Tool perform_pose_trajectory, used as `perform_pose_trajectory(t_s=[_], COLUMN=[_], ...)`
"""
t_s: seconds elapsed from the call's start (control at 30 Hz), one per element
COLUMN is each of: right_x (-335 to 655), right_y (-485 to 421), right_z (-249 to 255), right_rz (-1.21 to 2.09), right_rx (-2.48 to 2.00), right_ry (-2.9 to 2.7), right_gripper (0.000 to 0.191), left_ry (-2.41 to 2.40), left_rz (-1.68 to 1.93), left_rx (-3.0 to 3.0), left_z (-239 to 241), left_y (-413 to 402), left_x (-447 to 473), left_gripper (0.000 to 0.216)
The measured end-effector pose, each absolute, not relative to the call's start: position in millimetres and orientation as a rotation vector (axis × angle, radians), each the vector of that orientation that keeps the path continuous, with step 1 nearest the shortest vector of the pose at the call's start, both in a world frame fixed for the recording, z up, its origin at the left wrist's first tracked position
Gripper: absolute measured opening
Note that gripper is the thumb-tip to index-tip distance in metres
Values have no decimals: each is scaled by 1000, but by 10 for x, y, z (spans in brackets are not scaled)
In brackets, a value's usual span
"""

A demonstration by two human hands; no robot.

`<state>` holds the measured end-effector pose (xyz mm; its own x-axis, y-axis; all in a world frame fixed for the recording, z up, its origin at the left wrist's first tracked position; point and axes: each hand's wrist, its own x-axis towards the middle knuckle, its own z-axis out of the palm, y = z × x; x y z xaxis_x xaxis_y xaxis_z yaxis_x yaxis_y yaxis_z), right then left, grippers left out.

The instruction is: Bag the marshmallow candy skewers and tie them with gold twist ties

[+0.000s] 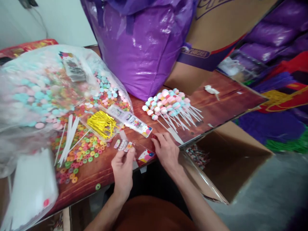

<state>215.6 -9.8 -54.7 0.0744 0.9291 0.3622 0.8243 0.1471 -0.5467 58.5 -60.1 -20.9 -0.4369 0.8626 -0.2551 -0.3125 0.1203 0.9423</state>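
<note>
Between its thumb and fingers, my left hand [123, 168] pinches a small clear printed bag [124, 145]. The bag's colourful corner [146, 156] lies between my two hands, low over the table edge. Just right of it is my right hand [167, 152], its fingers bent and a little apart, with no held thing that I can make out. A stack of similar printed bags [134, 122] lies beyond my hands. Beside that stack, a clear tray [83, 119] holds yellow twist ties [102, 124]. Candy skewers on white sticks [168, 102] are piled beyond my right hand.
Loose gummy rings [90, 150] and white sticks [69, 139] spread at left. Behind are a big clear bag of pastel candies [36, 96] and a purple sack [144, 48]. White sticks fill a plastic bag [33, 189]. An open carton [231, 163] stands below the table's right edge.
</note>
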Motion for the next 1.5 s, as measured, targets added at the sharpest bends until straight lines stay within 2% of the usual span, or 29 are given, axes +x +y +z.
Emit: perform_pose_trajectory(t_s=[0.07, 0.13, 0.27, 0.33, 0.5, 0.6, 0.67, 0.87, 1.13, 1.4, 1.5], right_x=[2101, 1941, 1381, 1142, 1168, 1429, 1562, 1667, 1684, 1877, 2041], right_y=[-98, -158, -285, -279, -238, -320, -389, -383, -280, -130, 35], right_z=[-599, -580, -422, -357, -293, -245, -199, -120, -181, -187, -69], right_rz=[184, 333, 1041, 1185, 1339, 1429, 1463, 1300, 1157, 885, 496], right_rx=[-1645, -1525, -1086, -1015, -1089, -1073, -998, -1114, -1233, -1332, -1393], right_ry=[-1793, -1780, -1625, -1546, -1278, -967, -808, -880, -911, -1363, -1607], right_gripper=[12, 13, 12, 17, 31, 46, 47, 15, 44, 46, 40], left_ry=[1461, 1487, 1503, 1525, 1394, 1350, 1341, 1279, 1114, 1079, 1074], left_rz=[1506, 1523, 1547, 1550, 1590, 1605, 1615, 1600, 1576, 1592, 1617], left_rx=[566, 550, 592, 633, 587, 576, 586, 547, 193, 125, 78], left_z=[-171, -108, 41, 95, 103, 19, -42, -87, 13, -52, -48], left_y=[-659, -721, -846, -876, -758, -617, -535, -368, -242, -169, -109], left_x=[543, 508, 470, 461, 436, 453, 488, 566, 722, 639, 629], left_gripper=[24, 25, 20, 18, 27, 29, 27, 29, 41, 35, 35])
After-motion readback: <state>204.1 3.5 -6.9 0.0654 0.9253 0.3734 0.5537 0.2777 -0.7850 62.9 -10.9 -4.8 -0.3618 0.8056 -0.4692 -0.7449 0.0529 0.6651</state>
